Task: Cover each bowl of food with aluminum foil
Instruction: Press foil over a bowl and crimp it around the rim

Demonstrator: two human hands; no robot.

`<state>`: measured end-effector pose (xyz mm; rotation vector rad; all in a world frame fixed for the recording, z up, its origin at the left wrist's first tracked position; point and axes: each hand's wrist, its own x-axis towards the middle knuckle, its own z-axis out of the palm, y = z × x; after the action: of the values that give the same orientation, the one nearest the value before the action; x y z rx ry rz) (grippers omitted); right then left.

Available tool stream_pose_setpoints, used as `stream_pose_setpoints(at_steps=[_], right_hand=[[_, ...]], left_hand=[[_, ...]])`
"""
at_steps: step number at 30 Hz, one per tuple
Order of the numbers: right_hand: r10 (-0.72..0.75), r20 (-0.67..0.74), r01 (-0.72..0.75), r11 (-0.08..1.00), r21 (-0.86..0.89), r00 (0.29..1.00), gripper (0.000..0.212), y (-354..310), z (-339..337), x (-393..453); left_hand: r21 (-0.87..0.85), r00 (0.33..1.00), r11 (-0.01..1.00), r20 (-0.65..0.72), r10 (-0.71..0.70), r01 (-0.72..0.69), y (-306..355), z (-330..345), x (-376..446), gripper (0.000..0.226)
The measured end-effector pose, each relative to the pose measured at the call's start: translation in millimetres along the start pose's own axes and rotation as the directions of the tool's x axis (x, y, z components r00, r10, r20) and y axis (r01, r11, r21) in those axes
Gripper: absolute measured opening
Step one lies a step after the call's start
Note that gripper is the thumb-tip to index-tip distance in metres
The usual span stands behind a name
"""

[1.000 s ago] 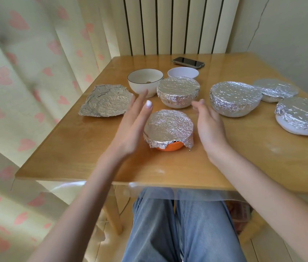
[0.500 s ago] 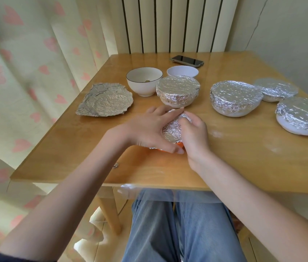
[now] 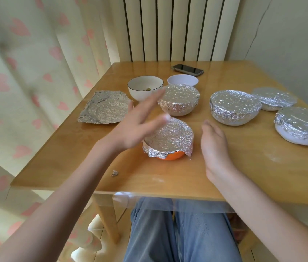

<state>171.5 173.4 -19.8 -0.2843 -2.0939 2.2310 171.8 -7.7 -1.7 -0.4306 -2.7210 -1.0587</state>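
At 6 o'clock, nearest the camera, a person's knees in blue jeans (image 3: 179, 229) sit under the front edge of the light wooden table (image 3: 262, 167). A tiny crumpled scrap of foil (image 3: 114, 173) lies on the table near that edge, at about 8 o'clock of the orange bowl capped with crinkled aluminium foil (image 3: 168, 141). The foil covers the bowl's top and folds down its sides, with only a strip of orange showing at the bottom.

The left hand (image 3: 136, 125) hovers above the bowl's 9 to 10 o'clock side, motion-blurred, its fingers straight and spread, holding nothing. The right hand (image 3: 213, 146) stands on edge at the bowl's 3 o'clock, just beside it and apart from the foil — fingers straight and close together, holding nothing.

Farther out, at 10 o'clock, a loose wrinkled sheet of foil (image 3: 105, 106) lies flat. At 12 o'clock sits a foil-covered white bowl (image 3: 179, 102); behind it stand an uncovered white bowl with a dark rim (image 3: 145, 87) and a small plain white bowl (image 3: 183, 80), also uncovered. From 1 to 3 o'clock are three more foil-covered white dishes — (image 3: 234, 106), (image 3: 275, 98), (image 3: 303, 127). Farthest, a dark smartphone (image 3: 187, 69) lies near the white ribbed radiator (image 3: 177, 29).
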Motion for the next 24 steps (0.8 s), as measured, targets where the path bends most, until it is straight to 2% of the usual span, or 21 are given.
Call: stream_pose_setpoints(at_steps=[1, 2, 3, 5, 11, 15, 17, 20, 22, 24], right_hand=[[-0.002, -0.049, 0.004, 0.999, 0.048, 0.999, 0.037, 2, -2, -3], [0.004, -0.076, 0.003, 0.996, 0.092, 0.997, 0.038, 5, -1, -6], [0.009, -0.072, -0.001, 0.994, 0.110, 0.997, 0.038, 6, 3, -8], [0.009, -0.030, -0.006, 0.995, 0.098, 1.000, 0.038, 6, 15, -8], [-0.062, -0.020, 0.062, 0.998, -0.017, 0.998, 0.032, 16, 37, 3], [-0.032, -0.047, 0.032, 0.999, 0.003, 0.998, 0.028, 22, 39, 7], [-0.017, -0.010, 0.017, 0.999, -0.044, 1.000, 0.032, 18, 39, 10], [0.036, 0.212, -0.015, 0.995, -0.099, 0.977, 0.041, 14, 34, 32], [0.036, 0.411, 0.014, 0.993, -0.118, 0.911, 0.044, 11, 29, 46], [0.037, 0.531, 0.060, 0.984, -0.165, 0.847, 0.051, 10, 24, 56]], left_hand=[[-0.187, 0.980, 0.982, -0.193, -0.048, 0.011, -5, 2, -2, 0.072], [-0.382, 0.940, 0.924, -0.309, -0.145, 0.017, -9, 6, -4, 0.061], [-0.544, 0.912, 0.838, -0.323, -0.252, 0.039, -11, 11, -4, 0.058], [-0.690, 0.910, 0.714, -0.211, -0.357, 0.120, -12, 24, -3, 0.062], [-0.795, 0.917, 0.577, -0.070, -0.393, 0.187, 0, 46, 2, 0.061], [-0.787, 0.874, 0.585, -0.129, -0.468, 0.197, 2, 51, 2, 0.057], [-0.764, 0.831, 0.612, -0.196, -0.520, 0.203, 0, 55, 1, 0.058], [-0.761, 0.716, 0.617, -0.317, -0.622, 0.199, 4, 65, -6, 0.054], [-0.804, 0.650, 0.573, -0.352, -0.673, 0.159, 13, 73, -12, 0.052], [-0.805, 0.654, 0.572, -0.349, -0.671, 0.157, 19, 78, -19, 0.056]])
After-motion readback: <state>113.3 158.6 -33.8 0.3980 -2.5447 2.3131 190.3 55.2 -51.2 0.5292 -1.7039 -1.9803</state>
